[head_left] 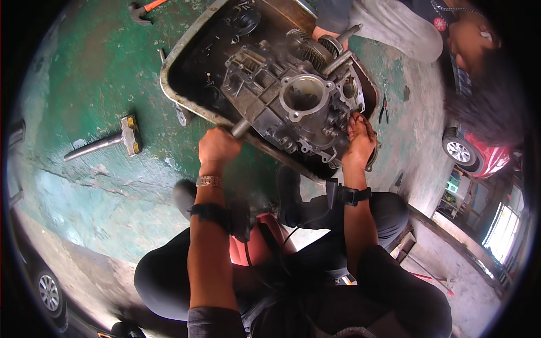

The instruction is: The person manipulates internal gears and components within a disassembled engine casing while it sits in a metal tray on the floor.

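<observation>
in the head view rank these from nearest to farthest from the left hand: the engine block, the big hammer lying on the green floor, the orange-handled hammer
1. The engine block, just right of and above the left hand, which grips a rod sticking out of it.
2. The big hammer, on the floor to the hand's left.
3. The orange-handled hammer, far up at the picture's top edge.

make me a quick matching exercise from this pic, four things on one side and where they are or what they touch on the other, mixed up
Things:
1. left hand
2. right hand
3. mallet
4. pliers

Places:
A. on the green floor, left of the tray
B. on the floor, right of the tray
C. gripping a metal handle
D. on the engine block's right side

Pairs: 1-C, 2-D, 3-A, 4-B
</observation>
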A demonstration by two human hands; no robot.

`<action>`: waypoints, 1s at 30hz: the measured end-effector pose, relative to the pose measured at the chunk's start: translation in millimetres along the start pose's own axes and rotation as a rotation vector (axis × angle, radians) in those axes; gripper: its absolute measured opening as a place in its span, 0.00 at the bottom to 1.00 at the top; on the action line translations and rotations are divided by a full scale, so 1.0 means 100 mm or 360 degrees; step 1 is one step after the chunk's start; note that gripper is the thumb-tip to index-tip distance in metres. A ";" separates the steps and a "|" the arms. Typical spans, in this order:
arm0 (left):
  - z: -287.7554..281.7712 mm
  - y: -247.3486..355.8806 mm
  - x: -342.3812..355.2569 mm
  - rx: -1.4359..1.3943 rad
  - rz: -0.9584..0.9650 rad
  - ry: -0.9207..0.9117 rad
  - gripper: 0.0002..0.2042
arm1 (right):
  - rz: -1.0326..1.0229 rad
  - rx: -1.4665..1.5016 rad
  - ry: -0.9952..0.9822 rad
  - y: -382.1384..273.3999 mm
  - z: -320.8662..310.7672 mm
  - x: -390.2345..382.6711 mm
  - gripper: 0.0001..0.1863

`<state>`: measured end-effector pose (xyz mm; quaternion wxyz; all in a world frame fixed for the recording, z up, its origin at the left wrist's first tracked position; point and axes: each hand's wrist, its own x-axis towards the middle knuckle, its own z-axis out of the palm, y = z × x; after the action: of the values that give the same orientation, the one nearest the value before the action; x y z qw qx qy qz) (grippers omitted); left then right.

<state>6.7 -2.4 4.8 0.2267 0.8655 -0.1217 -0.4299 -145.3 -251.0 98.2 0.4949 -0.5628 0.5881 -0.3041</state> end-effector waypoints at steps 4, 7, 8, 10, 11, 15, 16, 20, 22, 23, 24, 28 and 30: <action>0.05 -0.08 0.01 0.0059 0.0017 0.0055 0.19 | -0.0030 -0.0009 -0.0121 -0.04 0.20 -0.19 0.17; 0.06 -0.07 0.03 0.0055 0.0034 0.0079 0.19 | -0.0142 -0.0108 -0.0175 0.01 0.27 -0.23 0.22; 0.05 -0.06 0.03 0.0059 0.0038 0.0071 0.19 | -0.0145 -0.0105 -0.0173 0.06 0.27 -0.23 0.22; 0.06 -0.05 0.02 0.0053 0.0049 0.0089 0.19 | -0.0311 -0.0126 -0.0236 0.17 0.27 -0.20 0.23; 0.06 -0.04 0.02 0.0046 0.0057 0.0103 0.19 | -0.0345 -0.0183 -0.0217 0.16 0.28 -0.20 0.25; 0.03 -0.04 0.00 0.0055 0.0096 0.0126 0.19 | -0.0421 -0.0276 -0.0151 0.26 0.30 -0.14 0.26; 0.02 -0.03 -0.01 0.0059 0.0116 0.0139 0.19 | -0.0435 -0.0260 -0.0140 0.26 0.32 -0.14 0.26; -0.03 0.03 -0.03 0.0059 0.0066 0.0106 0.20 | -0.0427 -0.0159 -0.0132 0.27 0.35 -0.15 0.27; -0.02 0.01 -0.02 0.0050 0.0062 0.0092 0.21 | -0.0462 -0.0110 -0.0151 0.28 0.37 -0.15 0.27; 0.01 0.00 -0.01 0.0023 0.0067 0.0131 0.21 | -0.0474 -0.0143 -0.0124 0.27 0.37 -0.16 0.26; 0.04 -0.01 -0.01 0.0031 0.0073 0.0150 0.21 | -0.0480 -0.0123 -0.0125 0.29 0.36 -0.14 0.26; -0.01 0.03 -0.03 0.0064 0.0045 0.0133 0.21 | -0.0539 -0.0103 -0.0026 0.32 0.38 -0.15 0.22; -0.04 0.04 -0.05 0.0087 0.0015 0.0070 0.20 | -0.0531 -0.0034 -0.0022 0.34 0.39 -0.18 0.21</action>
<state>6.7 -2.7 12.1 0.2077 0.8800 -0.1324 -0.4061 -123.1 -220.1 58.8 0.4354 -0.6600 0.4864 -0.3719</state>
